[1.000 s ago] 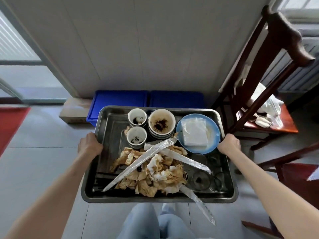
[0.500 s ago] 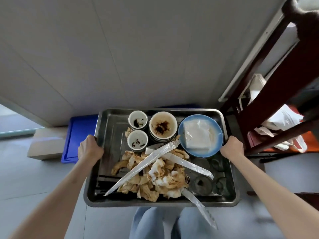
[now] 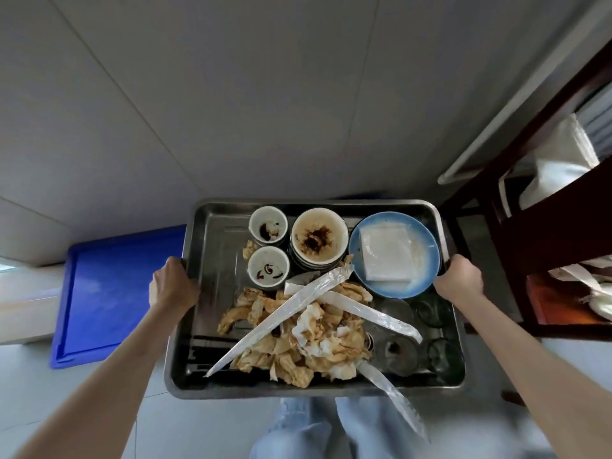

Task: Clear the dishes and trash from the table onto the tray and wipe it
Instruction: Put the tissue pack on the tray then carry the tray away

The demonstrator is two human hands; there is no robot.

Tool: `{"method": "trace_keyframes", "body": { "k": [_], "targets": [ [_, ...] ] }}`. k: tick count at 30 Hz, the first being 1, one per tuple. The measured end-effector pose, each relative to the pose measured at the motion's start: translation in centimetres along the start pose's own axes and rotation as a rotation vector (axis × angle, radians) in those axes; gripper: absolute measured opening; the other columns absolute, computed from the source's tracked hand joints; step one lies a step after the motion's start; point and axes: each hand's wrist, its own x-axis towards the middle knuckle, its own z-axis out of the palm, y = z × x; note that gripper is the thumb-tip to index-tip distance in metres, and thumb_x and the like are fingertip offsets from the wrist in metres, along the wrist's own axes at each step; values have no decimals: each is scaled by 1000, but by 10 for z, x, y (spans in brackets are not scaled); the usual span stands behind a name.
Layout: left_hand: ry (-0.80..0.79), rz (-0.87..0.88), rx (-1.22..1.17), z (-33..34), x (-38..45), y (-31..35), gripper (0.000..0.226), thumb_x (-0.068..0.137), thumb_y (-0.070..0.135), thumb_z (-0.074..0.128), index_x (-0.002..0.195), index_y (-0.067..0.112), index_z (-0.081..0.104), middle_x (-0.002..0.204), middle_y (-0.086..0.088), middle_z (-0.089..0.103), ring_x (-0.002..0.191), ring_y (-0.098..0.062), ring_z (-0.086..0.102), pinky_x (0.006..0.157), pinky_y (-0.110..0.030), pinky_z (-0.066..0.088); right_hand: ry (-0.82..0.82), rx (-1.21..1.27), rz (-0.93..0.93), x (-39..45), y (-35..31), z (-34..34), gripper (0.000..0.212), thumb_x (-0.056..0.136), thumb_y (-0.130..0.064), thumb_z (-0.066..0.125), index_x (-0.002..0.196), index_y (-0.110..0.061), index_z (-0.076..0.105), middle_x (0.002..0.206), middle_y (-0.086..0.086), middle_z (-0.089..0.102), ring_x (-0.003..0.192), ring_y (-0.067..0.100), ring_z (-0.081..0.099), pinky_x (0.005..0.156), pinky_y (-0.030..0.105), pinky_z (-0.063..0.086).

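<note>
I carry a steel tray (image 3: 212,246) in front of me, above the floor. My left hand (image 3: 170,286) grips its left rim and my right hand (image 3: 458,281) grips its right rim. On the tray stand two small white cups (image 3: 268,225), a stack of stained bowls (image 3: 319,238) and a blue plate (image 3: 395,253) with a folded white wrapper on it. A heap of soiled napkins (image 3: 308,342) fills the middle, crossed by clear chopstick sleeves (image 3: 281,313). Several glass cups (image 3: 397,352) lie at the right.
A blue plastic crate (image 3: 112,293) sits on the floor to the left, against a grey panelled wall (image 3: 265,94). A dark wooden chair (image 3: 546,193) with white bags (image 3: 559,160) on it stands close on the right. My legs in jeans (image 3: 331,429) show below the tray.
I have moved closer to the wall and the blue crate with the tray. The chair has slid further right and looms larger. Both hands keep their grip on the rims.
</note>
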Motion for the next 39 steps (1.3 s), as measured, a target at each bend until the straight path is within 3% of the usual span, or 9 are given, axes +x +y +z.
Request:
{"method": "trace_keyframes", "body": {
  "k": [4,8,11,15,17,24,32,39],
  "targets": [
    [-2,-23,-12,46,33,14,25,84,5,59,108,2,53,81,-13,49,71,-28,44,58,-37,34,-16,3,-19,50,-4,30,21,77,-10,66,90,-5,49,88,16,56,76,29,49,60,33,40],
    [-3,-31,-36,103,66,25,26,83,6,60,108,3,55,81,-11,50,69,-25,43,55,-35,32,-35,-27,-54,108,-4,69,31,78,-11,67,103,0,54,101,23,60,97,39,57,66,32,39],
    [4,-39,-65,144,91,29,20,85,9,60,104,2,57,79,-12,55,61,-23,47,49,-33,34,-62,-49,-46,147,-4,99,30,79,-13,67,103,1,57,100,24,62,93,38,60,62,31,41],
    [-22,-59,-75,182,109,35,21,86,8,60,105,4,56,85,-16,59,72,-29,56,58,-41,47,-85,-63,-77,184,2,128,32,80,-15,67,106,3,58,102,23,63,96,37,60,65,29,40],
    [-31,-87,-58,198,117,36,22,85,7,60,107,4,56,87,-16,58,75,-31,55,60,-41,46,-89,-56,-98,197,2,142,32,79,-15,67,104,3,59,103,23,63,98,37,60,66,30,40],
    [-10,-94,-60,231,140,37,19,86,7,61,103,5,56,72,-8,50,60,-20,45,52,-33,35,-138,-63,-71,224,-1,174,30,81,-12,63,108,0,56,109,22,61,102,37,58,69,31,41],
    [-27,-114,-57,249,155,34,14,86,4,59,100,5,58,79,-16,59,68,-31,57,56,-38,46,-171,-57,-50,238,-8,186,30,81,-12,62,109,-3,55,112,21,60,104,36,57,75,36,47],
    [-27,-120,-57,260,164,39,17,84,0,59,100,6,58,76,-13,58,63,-27,56,50,-33,41,-181,-32,-30,248,-10,191,34,81,-12,64,112,-2,54,114,21,59,105,37,57,80,40,51]
  ]
}}
